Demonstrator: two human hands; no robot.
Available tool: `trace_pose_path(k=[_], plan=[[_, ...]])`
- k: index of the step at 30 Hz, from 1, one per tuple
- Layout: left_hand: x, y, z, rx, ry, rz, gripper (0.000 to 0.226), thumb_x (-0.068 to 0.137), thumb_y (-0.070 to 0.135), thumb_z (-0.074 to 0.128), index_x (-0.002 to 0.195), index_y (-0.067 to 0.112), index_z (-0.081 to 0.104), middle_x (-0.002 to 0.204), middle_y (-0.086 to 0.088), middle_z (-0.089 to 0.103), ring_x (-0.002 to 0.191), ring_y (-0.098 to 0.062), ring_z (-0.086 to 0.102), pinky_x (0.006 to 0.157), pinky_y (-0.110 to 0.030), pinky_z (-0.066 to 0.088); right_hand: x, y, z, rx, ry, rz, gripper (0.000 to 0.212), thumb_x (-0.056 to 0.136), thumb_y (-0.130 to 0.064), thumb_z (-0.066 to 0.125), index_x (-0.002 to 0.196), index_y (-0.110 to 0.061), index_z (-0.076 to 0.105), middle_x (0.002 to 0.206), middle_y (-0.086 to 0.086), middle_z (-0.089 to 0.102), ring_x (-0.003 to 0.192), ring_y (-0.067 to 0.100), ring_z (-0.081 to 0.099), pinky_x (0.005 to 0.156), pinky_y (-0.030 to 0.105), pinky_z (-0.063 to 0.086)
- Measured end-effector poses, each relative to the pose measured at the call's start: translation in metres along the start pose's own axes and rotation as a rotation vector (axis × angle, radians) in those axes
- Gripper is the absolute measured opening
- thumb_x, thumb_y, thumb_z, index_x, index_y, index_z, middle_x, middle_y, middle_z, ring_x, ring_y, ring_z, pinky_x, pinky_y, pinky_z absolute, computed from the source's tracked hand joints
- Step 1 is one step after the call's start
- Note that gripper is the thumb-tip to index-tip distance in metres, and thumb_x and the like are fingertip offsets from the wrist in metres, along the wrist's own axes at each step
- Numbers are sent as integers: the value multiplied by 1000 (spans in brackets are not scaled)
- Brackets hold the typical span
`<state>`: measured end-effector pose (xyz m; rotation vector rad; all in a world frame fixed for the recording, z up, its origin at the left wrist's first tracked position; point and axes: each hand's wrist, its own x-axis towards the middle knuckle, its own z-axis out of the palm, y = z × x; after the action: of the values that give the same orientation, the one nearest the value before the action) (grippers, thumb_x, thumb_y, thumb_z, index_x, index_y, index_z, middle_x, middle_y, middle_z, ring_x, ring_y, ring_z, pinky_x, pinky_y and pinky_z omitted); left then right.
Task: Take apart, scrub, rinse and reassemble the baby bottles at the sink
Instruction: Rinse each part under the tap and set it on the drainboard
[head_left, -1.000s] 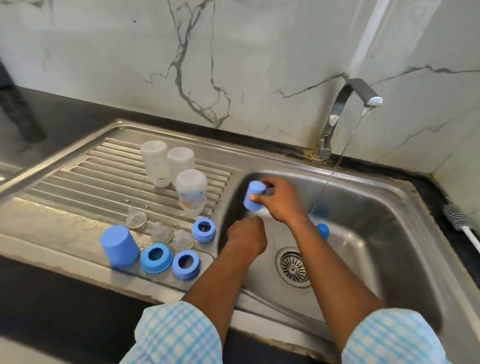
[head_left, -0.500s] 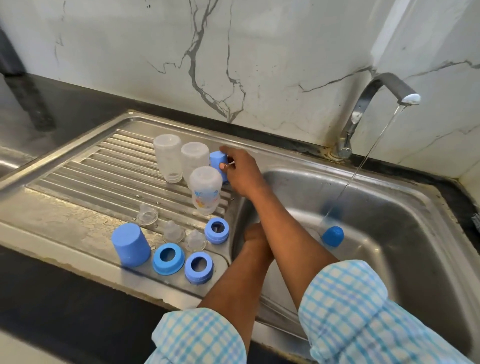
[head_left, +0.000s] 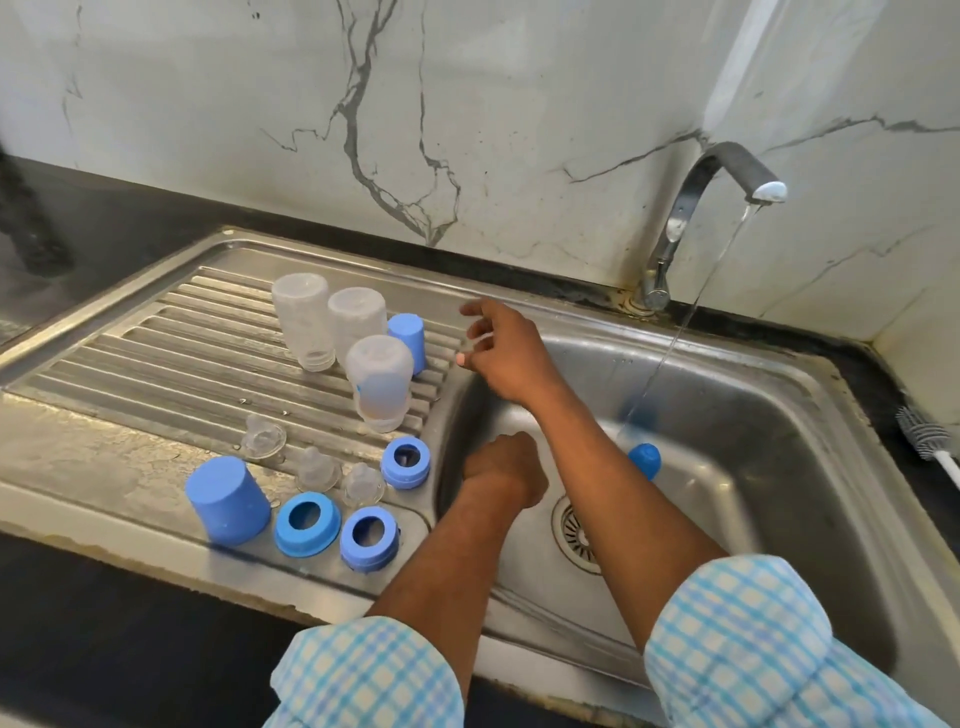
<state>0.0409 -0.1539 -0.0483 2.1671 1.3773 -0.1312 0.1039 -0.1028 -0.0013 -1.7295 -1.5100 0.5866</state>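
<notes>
Three clear bottle bodies (head_left: 303, 327) (head_left: 356, 325) (head_left: 382, 382) stand upside down on the ribbed drainboard (head_left: 156, 358). A small blue cap (head_left: 407, 338) stands behind them. My right hand (head_left: 506, 353) hovers just right of that cap, fingers spread and holding nothing. My left hand (head_left: 506, 467) is low in the sink basin (head_left: 779, 415) with its fingers curled under; what they enclose is hidden. Three blue collar rings (head_left: 307, 523) (head_left: 370, 539) (head_left: 405, 462), three clear nipples (head_left: 263, 441) (head_left: 318, 467) (head_left: 363, 483) and a larger blue cap (head_left: 228, 499) sit at the drainboard's front.
The faucet (head_left: 727, 166) runs a thin stream into the basin, landing near another blue cap (head_left: 644, 460). The drain strainer (head_left: 574, 530) lies between my forearms. A bottle brush (head_left: 927, 439) rests on the dark counter at the right.
My right hand carried the small blue cap from the basin to the drainboard, set it down behind the bottles, let go and drew back to the right. My left hand stayed in the basin.
</notes>
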Motion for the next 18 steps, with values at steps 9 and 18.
trace_pose_path(k=[9,18], plan=[[23,15,16,9,74,27,43,96,36,59,135,19,53,138,-6,56,125,-27,55,98,-35,46,-60,167,-103,-678,-1,549,32,87,-12,66,119,-10,66,120,13,68,109,31,65,94,41,53],[49,34,24,37,134,50,41,96,37,59,132,19,54,134,-5,58,122,-27,56,96,-35,47,-43,239,-82,-640,-160,561,62,80,-20,75,139,-19,54,138,12,56,123,31,56,101,37,48]])
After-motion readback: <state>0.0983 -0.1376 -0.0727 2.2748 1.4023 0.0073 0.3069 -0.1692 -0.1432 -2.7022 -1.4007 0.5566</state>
